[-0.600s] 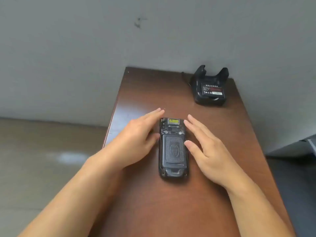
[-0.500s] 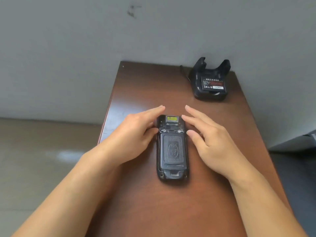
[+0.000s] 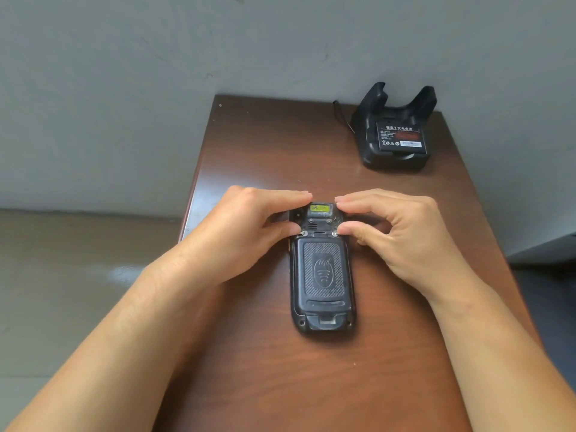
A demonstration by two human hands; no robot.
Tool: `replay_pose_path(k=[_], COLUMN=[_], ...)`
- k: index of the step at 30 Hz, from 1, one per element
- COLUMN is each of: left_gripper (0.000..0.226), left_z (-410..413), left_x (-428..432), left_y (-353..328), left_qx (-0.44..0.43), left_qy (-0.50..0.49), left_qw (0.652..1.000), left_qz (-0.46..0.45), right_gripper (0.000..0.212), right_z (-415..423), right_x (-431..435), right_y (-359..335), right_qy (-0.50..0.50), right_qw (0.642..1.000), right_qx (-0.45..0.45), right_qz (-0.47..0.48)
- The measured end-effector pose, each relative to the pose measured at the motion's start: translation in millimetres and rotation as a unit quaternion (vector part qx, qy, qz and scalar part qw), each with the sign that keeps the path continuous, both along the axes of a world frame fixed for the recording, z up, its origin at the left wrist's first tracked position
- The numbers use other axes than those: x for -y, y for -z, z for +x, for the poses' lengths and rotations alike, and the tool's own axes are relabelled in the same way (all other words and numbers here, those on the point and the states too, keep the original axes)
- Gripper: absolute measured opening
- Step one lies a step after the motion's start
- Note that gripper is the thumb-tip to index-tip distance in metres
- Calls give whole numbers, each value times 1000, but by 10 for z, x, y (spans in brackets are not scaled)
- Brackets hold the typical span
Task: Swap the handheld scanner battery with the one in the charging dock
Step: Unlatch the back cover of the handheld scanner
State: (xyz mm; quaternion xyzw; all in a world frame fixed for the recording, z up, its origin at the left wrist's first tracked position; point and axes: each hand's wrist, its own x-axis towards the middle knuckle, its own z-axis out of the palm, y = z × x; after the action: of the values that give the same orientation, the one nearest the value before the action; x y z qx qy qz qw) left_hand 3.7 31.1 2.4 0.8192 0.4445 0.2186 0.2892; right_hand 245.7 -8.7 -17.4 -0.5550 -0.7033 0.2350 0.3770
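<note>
A black handheld scanner (image 3: pixel 322 275) lies face down on the brown table (image 3: pixel 280 369), its textured battery cover closed. My left hand (image 3: pixel 243 235) grips the scanner's top left side, thumb by the left silver latch. My right hand (image 3: pixel 402 235) grips the top right side, thumb at the right silver latch. Index fingers of both hands rest at the top end, either side of the yellow label. A black charging dock (image 3: pixel 396 132) stands at the table's far right, with a labelled battery (image 3: pixel 400 137) seated in it.
The table is narrow and its far end meets a grey wall (image 3: pixel 280 42). Its left edge drops to a tan floor (image 3: pixel 62 275). A dark cable (image 3: pixel 341 115) runs from the dock's left side. Grey furniture shows at the right edge.
Both hands have closed in from flat beside the scanner to pinching its top end, thumbs now at the two latches. The camera has moved closer and lower.
</note>
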Motion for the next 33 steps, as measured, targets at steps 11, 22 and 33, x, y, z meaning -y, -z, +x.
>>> replay_pose_path(k=[11, 22, 33], left_gripper=[46, 45, 45], left_z=[4, 6, -30], left_x=[-1, -4, -64], left_y=[-63, -62, -36], left_qx=[-26, -22, -9], left_qy=[-17, -15, 23], left_qw=[999, 1000, 999], left_qz=[-21, -7, 33], right_gripper=[31, 24, 22], right_z=[58, -14, -79], right_x=[-42, 25, 47], right_y=[-40, 14, -98], right_qy=[-21, 8, 28], right_qw=[999, 1000, 999], right_qx=[2, 2, 23], right_qz=[-48, 15, -25])
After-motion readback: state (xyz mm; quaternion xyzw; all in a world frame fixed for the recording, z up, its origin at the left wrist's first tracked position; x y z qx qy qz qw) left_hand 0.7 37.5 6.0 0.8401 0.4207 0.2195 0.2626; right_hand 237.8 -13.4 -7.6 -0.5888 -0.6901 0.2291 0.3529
